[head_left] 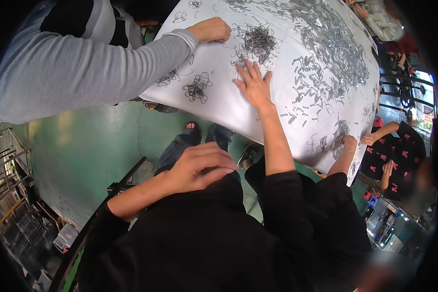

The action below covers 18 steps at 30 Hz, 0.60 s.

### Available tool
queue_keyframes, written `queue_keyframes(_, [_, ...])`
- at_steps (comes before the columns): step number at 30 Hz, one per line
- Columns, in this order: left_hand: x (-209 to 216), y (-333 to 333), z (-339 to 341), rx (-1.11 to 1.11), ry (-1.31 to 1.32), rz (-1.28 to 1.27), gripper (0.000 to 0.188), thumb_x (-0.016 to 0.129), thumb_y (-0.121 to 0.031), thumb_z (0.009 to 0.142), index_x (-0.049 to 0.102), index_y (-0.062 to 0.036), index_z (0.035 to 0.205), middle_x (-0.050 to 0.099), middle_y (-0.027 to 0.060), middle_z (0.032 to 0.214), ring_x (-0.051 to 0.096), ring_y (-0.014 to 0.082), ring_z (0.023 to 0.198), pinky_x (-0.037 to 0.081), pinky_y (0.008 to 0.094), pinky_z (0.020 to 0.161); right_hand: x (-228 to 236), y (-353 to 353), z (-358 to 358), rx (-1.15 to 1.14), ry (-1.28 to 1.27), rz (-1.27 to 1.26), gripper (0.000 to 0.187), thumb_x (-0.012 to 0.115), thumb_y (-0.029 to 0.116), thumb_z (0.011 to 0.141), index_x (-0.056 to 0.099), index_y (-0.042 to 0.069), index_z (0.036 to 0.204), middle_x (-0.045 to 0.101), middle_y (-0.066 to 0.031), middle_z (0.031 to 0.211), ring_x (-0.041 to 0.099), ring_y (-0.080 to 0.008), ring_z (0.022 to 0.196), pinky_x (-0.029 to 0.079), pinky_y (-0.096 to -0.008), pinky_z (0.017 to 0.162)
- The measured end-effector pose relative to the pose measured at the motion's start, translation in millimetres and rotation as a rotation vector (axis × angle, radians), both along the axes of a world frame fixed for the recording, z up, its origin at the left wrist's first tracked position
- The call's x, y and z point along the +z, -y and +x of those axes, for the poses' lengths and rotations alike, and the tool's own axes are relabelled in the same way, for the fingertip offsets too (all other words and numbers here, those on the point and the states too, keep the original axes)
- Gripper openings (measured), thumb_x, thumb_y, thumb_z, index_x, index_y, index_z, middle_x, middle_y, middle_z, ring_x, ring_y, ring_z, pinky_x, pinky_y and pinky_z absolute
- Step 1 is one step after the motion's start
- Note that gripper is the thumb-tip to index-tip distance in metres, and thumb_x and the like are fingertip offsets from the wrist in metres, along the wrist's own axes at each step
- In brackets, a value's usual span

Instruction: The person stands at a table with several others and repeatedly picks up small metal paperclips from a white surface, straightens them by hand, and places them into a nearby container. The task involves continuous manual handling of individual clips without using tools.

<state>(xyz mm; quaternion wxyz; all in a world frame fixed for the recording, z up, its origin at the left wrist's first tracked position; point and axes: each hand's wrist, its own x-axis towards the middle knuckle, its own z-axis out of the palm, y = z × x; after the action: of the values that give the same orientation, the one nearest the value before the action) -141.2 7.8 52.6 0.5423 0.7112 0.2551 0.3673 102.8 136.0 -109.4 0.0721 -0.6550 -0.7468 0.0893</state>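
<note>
My right hand (pixel 253 83) lies flat on the white table (pixel 228 104) with its fingers spread, just below a dense pile of small grey metal wire clips (pixel 260 41). A smaller tangle of clips (pixel 197 88) sits to the left of that hand. My left hand (pixel 200 166) is off the table, its fingers curled together against the black clothing (pixel 199 233) at my front. I see nothing held in it.
A co-worker's hand (pixel 211 29) on a grey sleeve reaches onto the table from the top left. Another hand (pixel 348 143) with a black sleeve rests on the table's near right edge. Many clips (pixel 336 44) are spread over the far side. The green floor (pixel 97 146) shows below left.
</note>
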Motion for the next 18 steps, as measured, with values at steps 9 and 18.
queue_keyframes(9, [-9.4,-4.6,-1.6,-0.024,0.022,0.063,0.015,0.071,0.0,0.076,0.068,-0.0042,0.09,0.068,0.0074,0.088,0.062,0.0205,0.073,0.049,0.0303,0.063,0.3,67.5,15.4,-0.178,-0.032,0.137,0.033,0.057,0.026,0.089,0.06,0.019,0.121,0.049,-0.0057,0.136,0.038,-0.0258,0.133,0.015,-0.0646,0.108])
queue_keyframes(18, [-11.0,-4.3,-1.2,-0.089,0.01,-0.01,0.013,0.069,-0.004,0.081,0.069,-0.0059,0.094,0.067,0.0068,0.09,0.062,0.0225,0.08,0.05,0.0318,0.069,3.1,10.4,-21.4,-0.504,-0.166,0.193,0.007,0.068,0.02,0.082,0.069,0.014,0.086,0.064,-0.0021,0.087,0.061,-0.0221,0.089,0.043,-0.0423,0.077])
